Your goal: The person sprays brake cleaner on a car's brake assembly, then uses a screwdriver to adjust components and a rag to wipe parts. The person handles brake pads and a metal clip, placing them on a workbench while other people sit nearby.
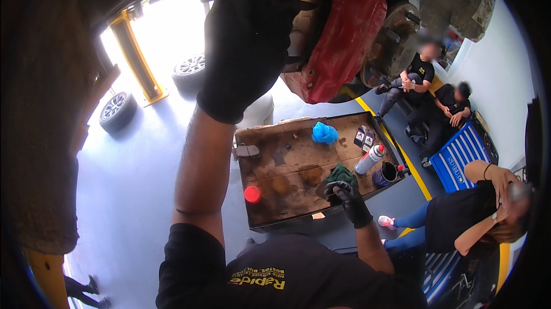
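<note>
One black-gloved left hand (247, 51), upper middle of the head view, reaches against a red brake caliper (350, 33) at the frame's top; its fingertips are hidden, so I cannot tell whether it grips. Lower right of centre, the right hand (349, 201) is half-curled by a green cloth (341, 175) above a cardboard-lined tray (281, 224), any hold unclear. The step appears to be handwork at the caliper; the next move likely calls for steady left-hand contact.

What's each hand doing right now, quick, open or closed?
Left hand: raised at the red brake caliper; grip cannot be told.
Right hand: partly curled by the green cloth; hold unclear.
</note>
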Tool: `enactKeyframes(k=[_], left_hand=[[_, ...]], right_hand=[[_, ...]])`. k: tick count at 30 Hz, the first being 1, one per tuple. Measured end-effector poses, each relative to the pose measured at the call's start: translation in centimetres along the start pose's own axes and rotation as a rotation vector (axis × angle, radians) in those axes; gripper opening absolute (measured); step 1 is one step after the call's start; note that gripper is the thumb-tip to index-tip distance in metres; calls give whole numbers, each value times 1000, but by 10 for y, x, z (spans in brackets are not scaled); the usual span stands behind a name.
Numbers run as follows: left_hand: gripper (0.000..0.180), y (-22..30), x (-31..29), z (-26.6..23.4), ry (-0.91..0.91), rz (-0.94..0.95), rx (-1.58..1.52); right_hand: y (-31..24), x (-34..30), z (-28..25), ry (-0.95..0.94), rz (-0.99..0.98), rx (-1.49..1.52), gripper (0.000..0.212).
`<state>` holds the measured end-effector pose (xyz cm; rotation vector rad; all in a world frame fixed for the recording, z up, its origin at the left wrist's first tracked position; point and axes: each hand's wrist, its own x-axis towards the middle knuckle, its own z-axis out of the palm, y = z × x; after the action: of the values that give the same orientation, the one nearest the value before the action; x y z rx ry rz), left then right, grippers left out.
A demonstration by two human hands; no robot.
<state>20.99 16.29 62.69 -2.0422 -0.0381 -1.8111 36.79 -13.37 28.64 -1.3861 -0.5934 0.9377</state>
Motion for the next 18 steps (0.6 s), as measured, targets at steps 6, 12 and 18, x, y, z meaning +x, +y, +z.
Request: enactKeyframes(k=[6,12,18], left_hand=[[23,4,5,2,-16,-242,-485],[21,-6,7,7,10,197,89],[20,-4,8,11,-65,146,107]], right_hand=[[8,3,72,46,-28,157,29],[28,-5,98,39,-30,137,25],[34,-6,86,92,-70,77,24]])
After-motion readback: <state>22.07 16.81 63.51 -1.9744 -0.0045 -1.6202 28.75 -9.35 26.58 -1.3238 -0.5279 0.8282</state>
